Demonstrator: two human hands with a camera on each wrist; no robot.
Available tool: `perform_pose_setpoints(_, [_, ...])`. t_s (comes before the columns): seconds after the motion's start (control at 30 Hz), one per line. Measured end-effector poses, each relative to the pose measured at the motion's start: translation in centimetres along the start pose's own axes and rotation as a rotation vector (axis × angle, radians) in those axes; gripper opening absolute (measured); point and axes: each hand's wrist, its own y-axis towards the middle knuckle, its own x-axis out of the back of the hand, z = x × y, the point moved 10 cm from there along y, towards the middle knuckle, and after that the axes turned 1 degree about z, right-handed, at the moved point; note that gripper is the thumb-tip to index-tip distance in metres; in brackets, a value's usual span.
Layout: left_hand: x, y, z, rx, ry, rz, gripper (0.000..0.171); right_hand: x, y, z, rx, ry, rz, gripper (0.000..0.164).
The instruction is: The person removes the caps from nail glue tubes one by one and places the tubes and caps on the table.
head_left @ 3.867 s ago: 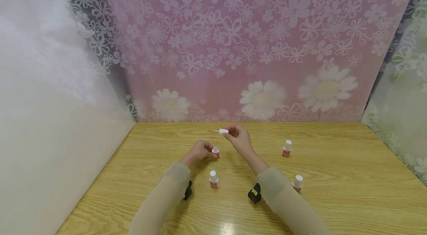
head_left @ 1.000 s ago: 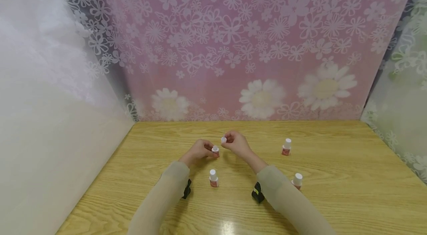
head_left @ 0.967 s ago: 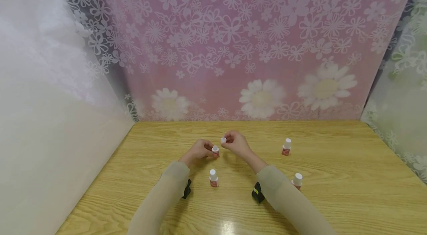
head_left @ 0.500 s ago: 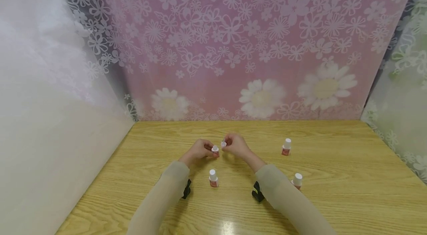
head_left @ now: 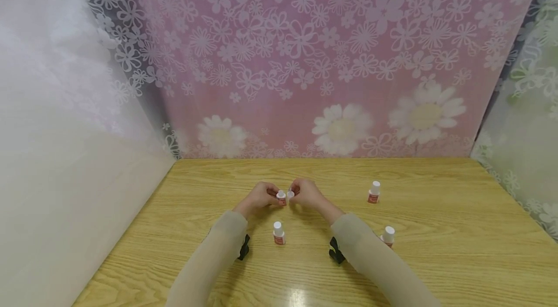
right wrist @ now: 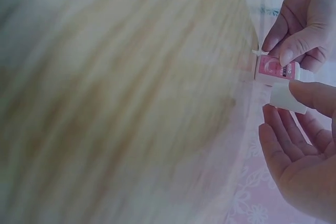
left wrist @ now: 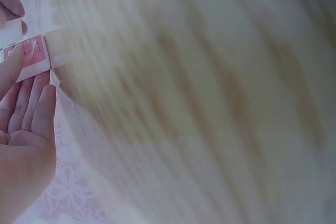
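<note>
In the head view my left hand [head_left: 261,194] grips a small white bottle [head_left: 281,201] with a red label, thumb and fingers around its sides. Its white cap is off, and a pale nozzle shows at the top. Close on the right, my right hand [head_left: 306,192] pinches the white cap [head_left: 290,195] beside the bottle's neck. The right wrist view shows the cap [right wrist: 286,98] between thumb and fingertips, alongside the pink-labelled bottle [right wrist: 273,68]. From the left wrist, the label [left wrist: 35,55] sits between my left thumb and straight fingers.
A capped bottle [head_left: 279,234] of the same kind stands nearer to me on the wooden table [head_left: 209,268]. Two more capped bottles stand to the right, one farther back [head_left: 374,192] and one [head_left: 387,237] partly behind my right sleeve. Flowered sheets surround the table.
Earlier my right hand held the cap up behind the bottle, a thin brush pointing left from it. The hand has come down toward me, bringing the cap beside the bottle. My left hand stays put.
</note>
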Motion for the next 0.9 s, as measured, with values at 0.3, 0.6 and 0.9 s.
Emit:
perform_pose_setpoints(0.3, [-0.2, 0.0, 0.1, 0.003, -0.029, 0.011, 0.019, -0.6, 0.1, -0.4, -0.010, -0.019, 0.054, 0.017])
perform_pose_setpoints(0.6, [-0.1, -0.7, -1.1, -0.011, -0.004, 0.016, 0.019, -0.9, 0.3, -0.7, -0.043, -0.039, 0.061, 0.018])
perform_pose_setpoints(0.9, [0.0, 0.0, -0.1, 0.013, 0.012, 0.000, 0.019, -1.0, 0.1, -0.4, -0.059, -0.059, 0.076, 0.016])
